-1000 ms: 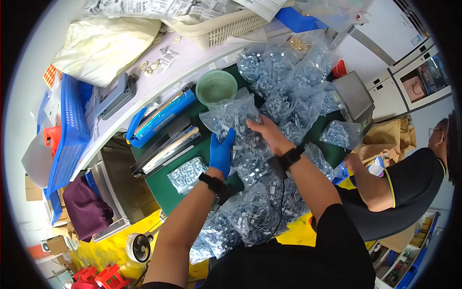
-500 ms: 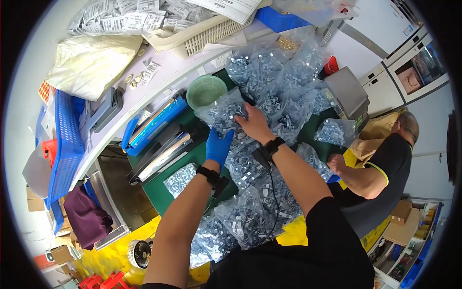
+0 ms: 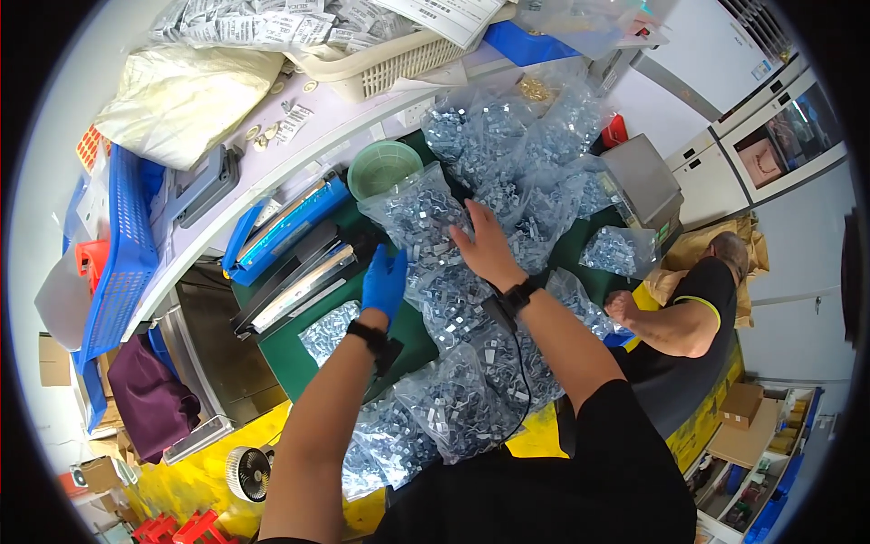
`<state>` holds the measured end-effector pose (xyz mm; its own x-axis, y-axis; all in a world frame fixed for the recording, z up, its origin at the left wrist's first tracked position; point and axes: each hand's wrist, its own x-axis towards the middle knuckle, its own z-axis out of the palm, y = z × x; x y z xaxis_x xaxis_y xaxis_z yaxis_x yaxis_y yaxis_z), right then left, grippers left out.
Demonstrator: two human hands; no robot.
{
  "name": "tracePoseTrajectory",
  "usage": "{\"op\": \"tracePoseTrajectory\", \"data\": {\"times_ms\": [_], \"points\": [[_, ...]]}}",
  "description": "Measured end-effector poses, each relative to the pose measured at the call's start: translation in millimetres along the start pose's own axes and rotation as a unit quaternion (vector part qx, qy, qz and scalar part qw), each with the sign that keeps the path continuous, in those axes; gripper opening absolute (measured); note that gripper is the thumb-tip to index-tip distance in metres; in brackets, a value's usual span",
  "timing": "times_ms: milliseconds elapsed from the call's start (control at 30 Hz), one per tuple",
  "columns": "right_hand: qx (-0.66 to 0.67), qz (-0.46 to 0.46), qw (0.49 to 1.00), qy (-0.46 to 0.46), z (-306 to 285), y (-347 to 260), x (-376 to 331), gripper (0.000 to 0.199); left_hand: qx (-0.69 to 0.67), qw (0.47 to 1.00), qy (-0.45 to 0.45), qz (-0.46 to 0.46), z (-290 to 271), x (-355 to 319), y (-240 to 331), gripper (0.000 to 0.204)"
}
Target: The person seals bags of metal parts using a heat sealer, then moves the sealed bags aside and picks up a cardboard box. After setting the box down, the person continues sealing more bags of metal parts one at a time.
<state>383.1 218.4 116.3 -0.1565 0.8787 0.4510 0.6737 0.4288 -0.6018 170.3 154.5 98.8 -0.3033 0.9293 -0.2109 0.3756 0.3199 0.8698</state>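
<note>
My left hand (image 3: 384,281), in a blue glove, grips the lower edge of a clear plastic bag of small metal parts (image 3: 417,216) on the green mat (image 3: 399,335). My bare right hand (image 3: 483,247) lies flat with fingers spread on the same bag's right side. Many more clear bags of metal parts (image 3: 517,154) are heaped behind it, and others (image 3: 444,408) lie close to my body. Both wrists wear black bands.
A green bowl (image 3: 384,167) stands just behind the bag. A blue-and-black sealing machine (image 3: 290,245) lies left of my hands. A grey scale (image 3: 640,186) sits at the right. A white basket (image 3: 399,59) and blue crate (image 3: 127,245) are on the bench. Another person (image 3: 689,317) crouches at right.
Both hands have shifted toward the green bowl with the bag. The right hand has flattened onto the bag. The person at right has bent lower.
</note>
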Motion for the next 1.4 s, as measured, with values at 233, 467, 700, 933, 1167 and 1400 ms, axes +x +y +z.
{"op": "tracePoseTrajectory", "data": {"times_ms": [233, 467, 700, 933, 1167, 1400], "points": [[0.004, 0.051, 0.995, -0.084, -158, -24, -16, 0.038, -0.208, 0.976, -0.053, 0.029, -91, -132, -8, 0.04], [-0.213, -0.032, 0.929, -0.301, -175, 89, 12, 0.039, -0.239, 0.969, 0.015, -0.067, -130, -237, -78, 0.034], [-0.23, -0.044, 0.899, -0.37, -172, 95, 26, 0.028, -0.263, 0.957, 0.018, -0.125, -132, -282, -93, 0.03], [-0.2, -0.208, 0.898, -0.332, -165, 159, 41, 0.019, -0.246, 0.96, 0.017, -0.134, -151, -306, -118, 0.028], [-0.377, -0.079, 0.834, -0.395, -156, 116, 47, 0.009, -0.225, 0.962, 0.045, -0.146, -168, -324, -145, 0.023], [-0.337, -0.141, 0.826, -0.429, -173, 65, 49, 0.006, -0.217, 0.967, 0.025, -0.134, -171, -341, -160, 0.021]]}}
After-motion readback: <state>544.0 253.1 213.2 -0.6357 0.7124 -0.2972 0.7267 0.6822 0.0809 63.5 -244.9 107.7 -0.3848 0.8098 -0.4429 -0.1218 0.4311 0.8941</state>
